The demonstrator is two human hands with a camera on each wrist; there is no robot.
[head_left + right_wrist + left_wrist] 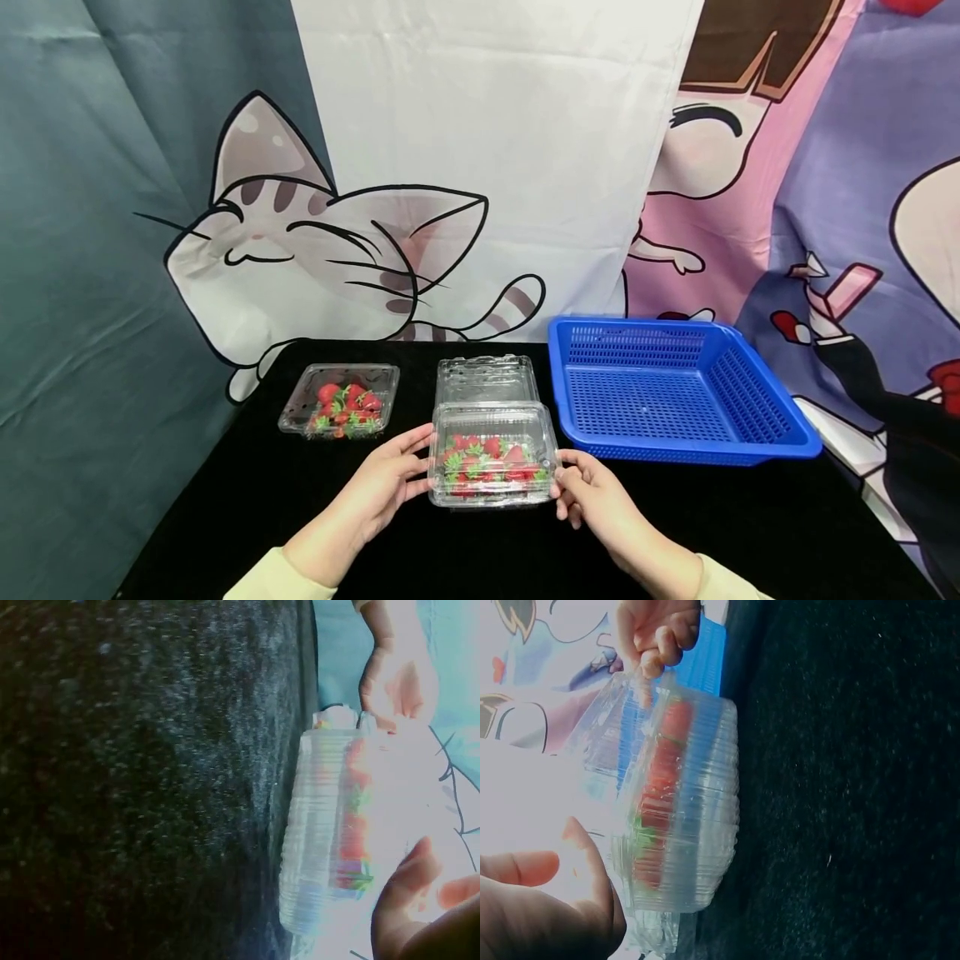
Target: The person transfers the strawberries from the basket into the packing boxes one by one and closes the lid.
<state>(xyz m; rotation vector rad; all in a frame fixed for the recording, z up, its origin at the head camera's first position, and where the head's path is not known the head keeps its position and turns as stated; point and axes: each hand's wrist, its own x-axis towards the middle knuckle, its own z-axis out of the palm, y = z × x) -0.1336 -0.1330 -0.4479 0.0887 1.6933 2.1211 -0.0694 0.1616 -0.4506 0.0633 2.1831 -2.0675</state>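
Observation:
A clear plastic clamshell box (491, 496) with red strawberries (513, 458) inside sits in the middle of the black table. Its lid (487, 379) stands behind it, swung back from the box. My left hand (375, 492) lies along the box's left side, fingers extended and spread, fingertips touching the plastic. On the opposite side my right hand (600, 496) pinches the right edge between thumb and bent fingers. The left wrist view shows the ribbed side of the box (712, 802) and the right hand (660, 637) at its far corner.
Another clear plastic box (296, 408) of strawberries (348, 404) stands at the back left of the table. A blue perforated basket (675, 454) stands at the back right, close to the lid. Behind the table hangs a cartoon-printed curtain (495, 100).

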